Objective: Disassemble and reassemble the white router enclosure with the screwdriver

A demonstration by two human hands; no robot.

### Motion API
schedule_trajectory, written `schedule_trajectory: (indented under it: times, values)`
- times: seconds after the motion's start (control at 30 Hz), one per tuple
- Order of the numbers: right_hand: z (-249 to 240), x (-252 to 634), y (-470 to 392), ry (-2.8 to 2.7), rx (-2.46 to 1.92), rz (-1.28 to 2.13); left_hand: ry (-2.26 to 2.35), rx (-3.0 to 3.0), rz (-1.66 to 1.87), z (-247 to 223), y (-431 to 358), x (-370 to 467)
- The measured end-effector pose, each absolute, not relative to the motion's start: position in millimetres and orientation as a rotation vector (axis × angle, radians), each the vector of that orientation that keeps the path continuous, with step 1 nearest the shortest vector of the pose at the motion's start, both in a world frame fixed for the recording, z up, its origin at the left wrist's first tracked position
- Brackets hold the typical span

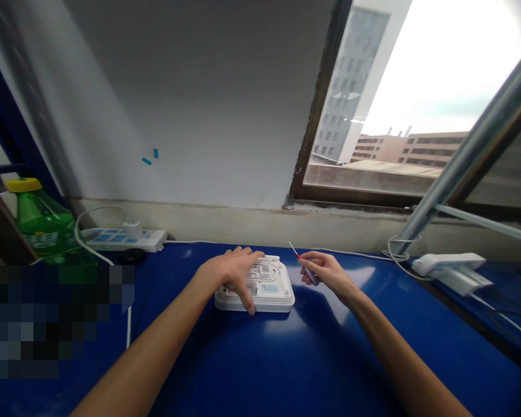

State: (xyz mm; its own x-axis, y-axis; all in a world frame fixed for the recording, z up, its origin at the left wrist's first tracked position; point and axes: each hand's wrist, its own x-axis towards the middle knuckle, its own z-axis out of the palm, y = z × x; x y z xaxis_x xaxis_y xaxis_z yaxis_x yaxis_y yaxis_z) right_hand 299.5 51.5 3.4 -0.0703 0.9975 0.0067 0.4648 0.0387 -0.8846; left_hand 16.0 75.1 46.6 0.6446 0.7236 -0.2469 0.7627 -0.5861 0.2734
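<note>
A white plastic router (282, 292) lies flat on the blue tabletop, its vented underside with printed labels facing up. My left hand (232, 275) spans its left part, thumb against the near edge and fingers over the far side, holding it. To the right of the router, my right hand (325, 272) is closed around a small screwdriver (309, 275) with a red and translucent purple handle. The thin shaft points up and to the left, and its tip is apart from the router. My left hand covers part of the labels.
A green bottle with a yellow cap (43, 217) and a power strip (150, 238) stand at the back left. A white adapter block (451, 269) with cables lies at the right by a metal pole (460, 139). The wall and window bound the blue table (260, 370).
</note>
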Motion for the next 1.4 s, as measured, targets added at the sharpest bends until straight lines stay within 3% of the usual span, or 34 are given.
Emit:
schedule_trajectory:
  times: [0.2,0.43,0.57,0.73,1.0,1.4]
  values:
    - [55.4,302.7,54.9,-2.011,-1.317,1.186,1.177,2.457,-0.168,55.5,75.0,4.8]
    - [112.1,283.2,68.0,-2.559,-1.505,0.627,1.199,2.481,0.277,43.3,96.7,-4.4]
    - [116.6,268.6,70.0,-2.612,-1.681,0.45,1.326,2.479,0.442,26.8,113.9,-8.1]
    - [116.9,257.3,68.3,-2.649,-1.737,0.313,1.378,2.397,0.343,8.9,125.0,-4.8]
    - [112.0,244.6,70.6,-2.671,-1.708,0.247,1.522,2.262,0.202,-0.8,136.4,16.6]
    - [119.1,245.0,58.7,-2.632,-1.759,0.195,1.359,2.136,0.221,-2.3,132.2,16.2]
